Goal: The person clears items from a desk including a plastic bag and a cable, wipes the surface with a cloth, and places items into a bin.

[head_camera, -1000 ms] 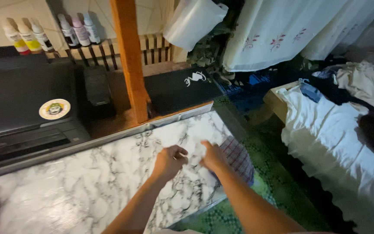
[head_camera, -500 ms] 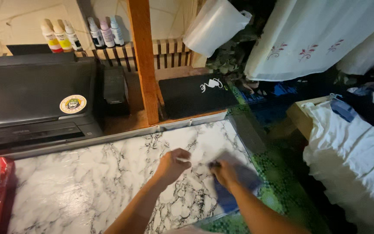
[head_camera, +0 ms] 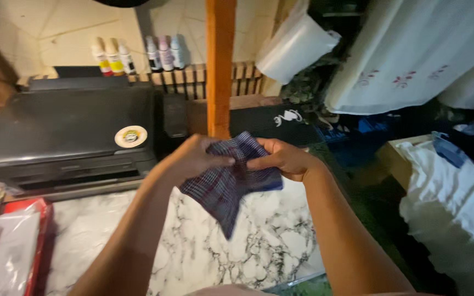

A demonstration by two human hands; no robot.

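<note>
A dark blue and red checked cloth (head_camera: pixel 227 186) hangs in the air above the white marble-patterned tabletop (head_camera: pixel 204 252). My left hand (head_camera: pixel 193 159) pinches its upper left edge. My right hand (head_camera: pixel 283 159) grips its upper right edge. Both hands are raised in front of the orange wooden post (head_camera: pixel 219 66), and one corner of the cloth droops toward the table.
A black printer (head_camera: pixel 67 131) with a round sticker sits at the back left, with small ink bottles (head_camera: pixel 138 55) on a slatted shelf behind it. A red package (head_camera: pixel 12 246) lies at the table's left edge. A bed with white sheets (head_camera: pixel 456 208) stands on the right.
Both hands lifted the checked cloth off the table's right edge and raised it. The view has shifted so the printer and post sit further right.
</note>
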